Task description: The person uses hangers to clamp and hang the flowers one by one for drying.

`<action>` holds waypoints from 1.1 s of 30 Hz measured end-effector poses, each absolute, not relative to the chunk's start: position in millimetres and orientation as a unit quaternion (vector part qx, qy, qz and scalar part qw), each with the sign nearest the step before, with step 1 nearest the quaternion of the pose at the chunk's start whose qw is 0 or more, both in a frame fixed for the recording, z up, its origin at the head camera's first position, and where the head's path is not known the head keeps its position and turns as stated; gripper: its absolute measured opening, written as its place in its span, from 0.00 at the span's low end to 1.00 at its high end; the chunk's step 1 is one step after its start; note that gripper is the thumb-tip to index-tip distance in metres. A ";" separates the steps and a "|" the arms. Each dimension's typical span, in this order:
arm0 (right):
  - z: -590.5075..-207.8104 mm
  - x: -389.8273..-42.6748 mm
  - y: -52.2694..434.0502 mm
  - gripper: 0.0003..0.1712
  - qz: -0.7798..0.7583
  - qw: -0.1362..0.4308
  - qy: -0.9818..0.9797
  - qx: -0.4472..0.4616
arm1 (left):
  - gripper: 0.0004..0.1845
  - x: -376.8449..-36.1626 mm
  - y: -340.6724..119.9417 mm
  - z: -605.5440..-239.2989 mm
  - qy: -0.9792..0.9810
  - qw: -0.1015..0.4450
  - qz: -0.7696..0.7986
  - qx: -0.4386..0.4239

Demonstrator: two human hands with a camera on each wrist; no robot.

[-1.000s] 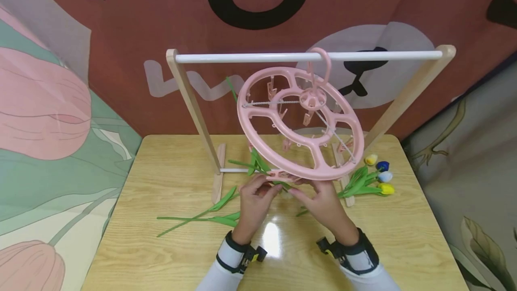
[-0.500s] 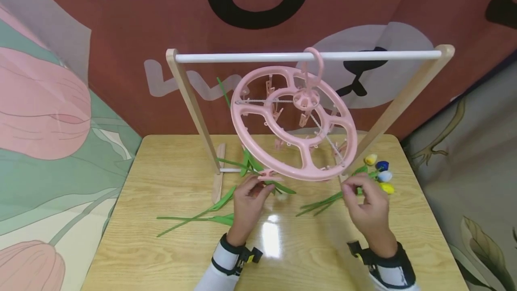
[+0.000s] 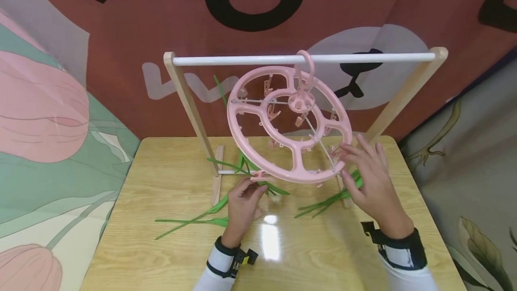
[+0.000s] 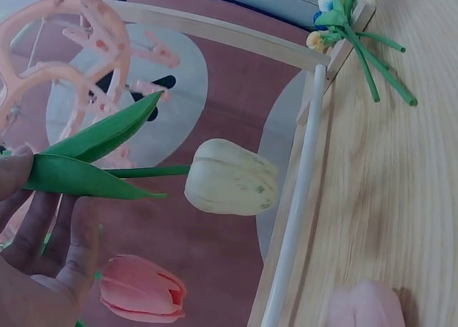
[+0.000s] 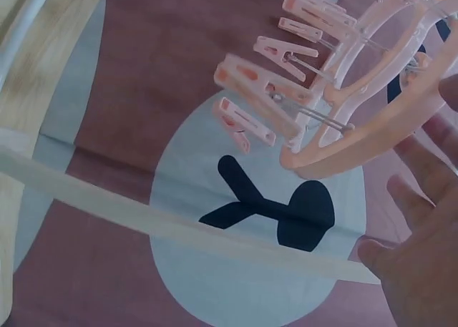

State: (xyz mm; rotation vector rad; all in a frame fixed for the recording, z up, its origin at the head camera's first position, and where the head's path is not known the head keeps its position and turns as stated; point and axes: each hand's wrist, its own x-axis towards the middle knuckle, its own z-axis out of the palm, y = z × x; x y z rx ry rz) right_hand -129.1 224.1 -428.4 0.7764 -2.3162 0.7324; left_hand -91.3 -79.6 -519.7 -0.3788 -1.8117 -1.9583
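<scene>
— Fingers? The left hand (image 3: 242, 201) pinches a tulip stem (image 4: 147, 172) under the ring's low edge; the right hand (image 3: 369, 178) is spread, touching the drying ring (image 3: 288, 122).

— And the stem's direction?

— Away from the left fingers, bloom (image 4: 230, 178) outward. Left is nearer.

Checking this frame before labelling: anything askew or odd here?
Yes. The pink clip hanger hangs steeply tilted from the white rail, its low edge toward the table, not level. The right hand reaches its rim with straight fingers. The left hand holds a tulip by its leaves. Nothing looks broken.
</scene>
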 end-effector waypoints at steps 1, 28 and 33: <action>-428.5 -127.6 223.7 0.28 0.273 0.293 -0.868 0.295 | 0.12 -90.9 -80.7 -519.6 -0.657 0.221 -0.708 -0.132; -421.1 -92.0 176.3 0.22 0.312 0.426 -0.758 0.384 | 0.10 -103.6 -107.5 -520.6 -0.674 0.240 -0.692 -0.096; -423.2 -88.9 173.2 0.22 0.313 0.421 -0.760 0.383 | 0.15 -105.3 -110.2 -520.4 -0.673 0.238 -0.693 -0.103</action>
